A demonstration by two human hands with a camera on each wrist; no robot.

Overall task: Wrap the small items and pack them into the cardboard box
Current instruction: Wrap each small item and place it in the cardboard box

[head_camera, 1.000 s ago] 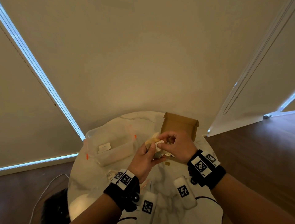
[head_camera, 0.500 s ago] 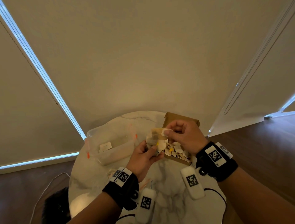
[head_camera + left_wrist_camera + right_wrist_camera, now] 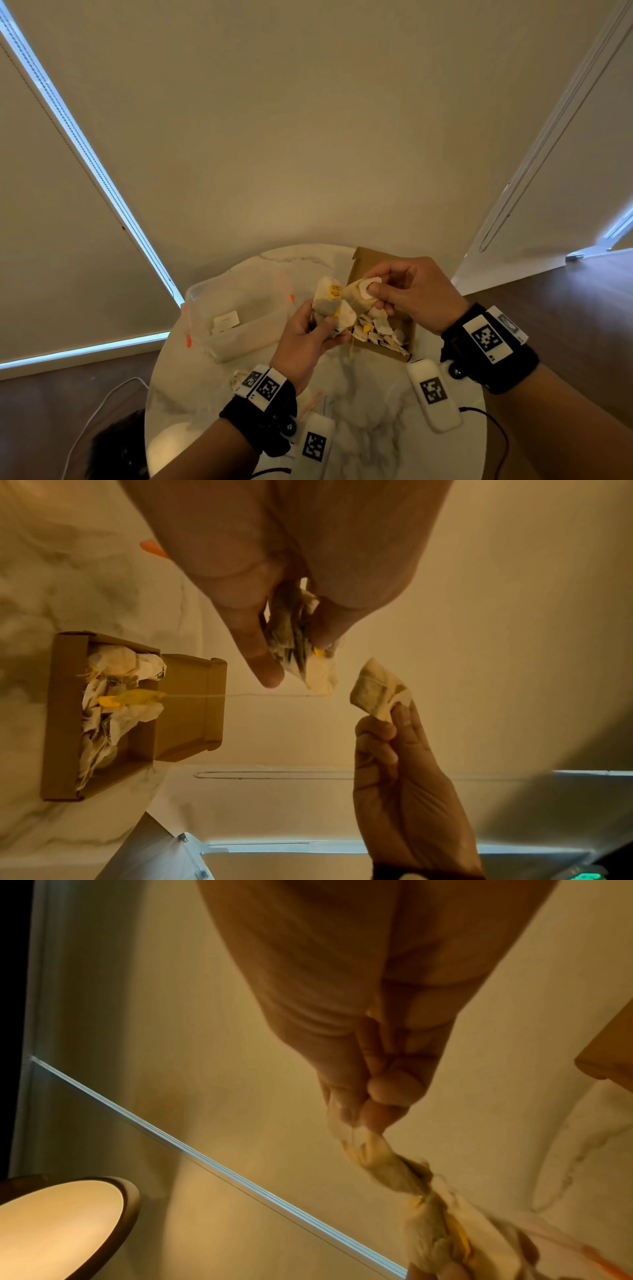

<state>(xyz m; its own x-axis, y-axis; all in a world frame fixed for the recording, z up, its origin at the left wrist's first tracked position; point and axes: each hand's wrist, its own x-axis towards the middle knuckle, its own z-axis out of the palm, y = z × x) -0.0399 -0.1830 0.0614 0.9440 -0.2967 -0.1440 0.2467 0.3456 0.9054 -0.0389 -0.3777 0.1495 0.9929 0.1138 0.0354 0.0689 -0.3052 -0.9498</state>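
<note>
My left hand (image 3: 320,320) grips a crumpled bundle of tea bags (image 3: 327,301) with a yellow tag, held above the marble table. My right hand (image 3: 373,291) pinches one tan tea bag (image 3: 359,291) just right of the bundle, over the open cardboard box (image 3: 409,334). In the left wrist view the pinched tea bag (image 3: 377,693) stands apart from the bundle (image 3: 298,642), and a thin string runs from the bundle to a yellow tag (image 3: 126,697) in the box (image 3: 65,710), which holds several tea bags. The right wrist view shows my fingertips (image 3: 373,1118) on the twisted bag (image 3: 373,1148).
A clear plastic tub (image 3: 239,308) with orange clips sits left of the box on the round marble table (image 3: 363,428). Two white tagged devices (image 3: 433,394) (image 3: 317,445) lie near the table's front edge. A cable (image 3: 496,425) trails off to the right. Wooden floor surrounds the table.
Both hands have risen from in front of the box. My right hand has drawn one tea bag away to the right of the bundle, uncovering the box's contents.
</note>
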